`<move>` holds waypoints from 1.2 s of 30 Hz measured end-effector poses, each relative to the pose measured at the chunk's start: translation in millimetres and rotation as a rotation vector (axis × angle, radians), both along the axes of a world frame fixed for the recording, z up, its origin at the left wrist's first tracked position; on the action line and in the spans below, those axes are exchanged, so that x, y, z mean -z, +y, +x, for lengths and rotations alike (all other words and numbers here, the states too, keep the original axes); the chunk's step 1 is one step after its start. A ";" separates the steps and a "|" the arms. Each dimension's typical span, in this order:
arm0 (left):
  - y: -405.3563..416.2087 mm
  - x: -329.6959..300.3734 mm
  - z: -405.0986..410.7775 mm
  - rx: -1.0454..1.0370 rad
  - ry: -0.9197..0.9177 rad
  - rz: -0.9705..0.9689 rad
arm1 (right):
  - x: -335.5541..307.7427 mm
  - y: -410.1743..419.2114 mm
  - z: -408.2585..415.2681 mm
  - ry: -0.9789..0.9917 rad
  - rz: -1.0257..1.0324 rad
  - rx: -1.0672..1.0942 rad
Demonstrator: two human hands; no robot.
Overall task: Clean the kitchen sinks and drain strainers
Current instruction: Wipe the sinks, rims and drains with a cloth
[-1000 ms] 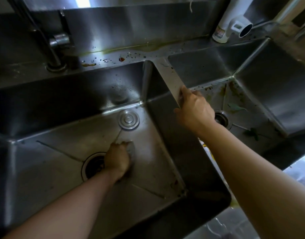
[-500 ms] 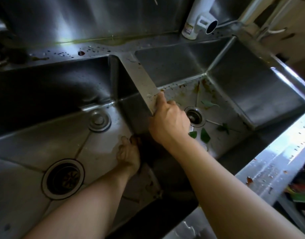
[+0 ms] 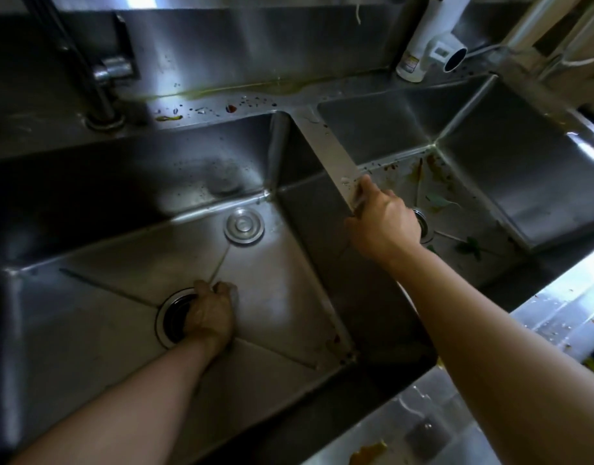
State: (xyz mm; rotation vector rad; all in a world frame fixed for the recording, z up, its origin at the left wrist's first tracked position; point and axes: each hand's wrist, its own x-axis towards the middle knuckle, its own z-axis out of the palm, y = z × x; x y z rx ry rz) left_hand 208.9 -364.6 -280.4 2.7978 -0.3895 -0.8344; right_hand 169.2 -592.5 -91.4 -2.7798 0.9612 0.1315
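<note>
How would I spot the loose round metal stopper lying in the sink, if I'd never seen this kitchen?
Start at the left basin of the double steel sink. On its floor, near the back corner by the divider, lies a shiny flat round stopper. Unlike the open dark drain hole beside the left hand, it is a solid disc with raised rings.

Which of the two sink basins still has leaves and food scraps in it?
The right basin, beyond the divider: green leaves and brown smears on its floor. The left basin looks mostly clean.
</note>
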 end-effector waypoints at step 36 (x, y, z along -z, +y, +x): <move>-20.5 -6.6 -21.9 0.096 0.049 -0.007 | -13.0 10.3 -56.1 0.036 0.112 0.128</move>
